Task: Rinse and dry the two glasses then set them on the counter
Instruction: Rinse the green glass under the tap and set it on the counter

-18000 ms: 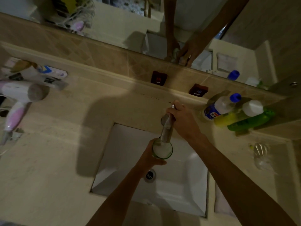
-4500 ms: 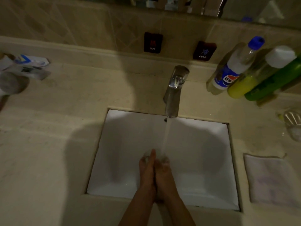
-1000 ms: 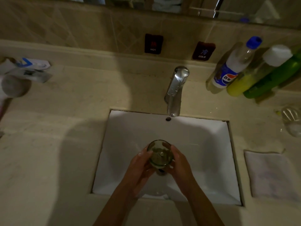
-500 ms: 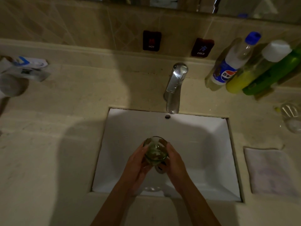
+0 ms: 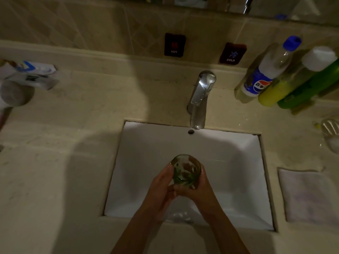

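A green-tinted glass (image 5: 185, 171) is held upright over the white sink (image 5: 238, 162), its mouth facing up toward the camera, in the near middle of the basin. The left hand (image 5: 161, 187) wraps its fingers round the glass's left side, and the right hand (image 5: 200, 189) curls round the right side and underneath, so both hands grip the same glass. The thumbs meet just below it. Beyond the glass, the chrome tap (image 5: 200, 99) stands at the back edge of the sink, with no stream visible from its spout. On the wall behind it sit two dark labels marked HOT (image 5: 174, 45) and COLD (image 5: 232, 53). To the right of the tap three bottles (image 5: 286, 77) lean against the wall on the beige counter (image 5: 55, 162). Farther right, near the frame's edge, a second glass (image 5: 331, 132) rests on the counter, and a folded white towel (image 5: 310, 197) lies just beside the sink's right rim
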The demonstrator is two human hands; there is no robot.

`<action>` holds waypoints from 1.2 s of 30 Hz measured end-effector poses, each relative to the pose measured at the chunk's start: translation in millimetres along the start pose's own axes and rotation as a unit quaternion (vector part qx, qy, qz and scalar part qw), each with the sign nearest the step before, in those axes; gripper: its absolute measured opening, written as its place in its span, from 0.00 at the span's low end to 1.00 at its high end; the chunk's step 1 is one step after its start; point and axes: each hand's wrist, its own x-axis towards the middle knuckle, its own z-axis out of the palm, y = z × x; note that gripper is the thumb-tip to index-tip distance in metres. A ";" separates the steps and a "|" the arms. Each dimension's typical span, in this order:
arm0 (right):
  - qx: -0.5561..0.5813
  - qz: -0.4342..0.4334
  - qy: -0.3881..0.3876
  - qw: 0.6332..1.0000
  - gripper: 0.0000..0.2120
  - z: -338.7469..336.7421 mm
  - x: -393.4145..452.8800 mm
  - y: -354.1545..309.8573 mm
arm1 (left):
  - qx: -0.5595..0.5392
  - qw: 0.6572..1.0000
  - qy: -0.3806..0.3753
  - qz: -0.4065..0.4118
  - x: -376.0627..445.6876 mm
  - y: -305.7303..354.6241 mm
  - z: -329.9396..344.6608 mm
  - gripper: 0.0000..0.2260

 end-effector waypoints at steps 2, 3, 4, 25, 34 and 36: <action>-0.020 -0.013 0.031 0.999 0.40 -4.6 -1.7 2.7 | 0.013 1.000 0.009 -0.011 -2.9 -3.8 6.6 0.18; -0.024 -0.018 0.038 0.999 0.40 -8.0 -2.6 4.8 | 0.015 1.000 0.015 -0.016 -3.2 -6.2 7.7 0.19; -0.024 -0.021 0.039 0.999 0.40 -11.3 -3.5 7.1 | 0.015 0.999 0.022 -0.023 -4.5 -6.4 8.8 0.20; -0.186 -0.027 0.094 0.978 0.44 -95.4 -43.4 -6.0 | 0.760 0.599 0.166 0.189 -43.8 -79.5 -1.8 0.15; -0.290 0.009 0.095 0.952 0.43 -113.9 -33.7 -8.2 | 0.763 0.613 0.147 0.146 -49.2 -66.2 6.8 0.15; -0.324 0.015 0.092 0.941 0.45 -116.7 -30.1 -9.5 | 0.762 0.617 0.144 0.136 -49.6 -63.6 8.3 0.16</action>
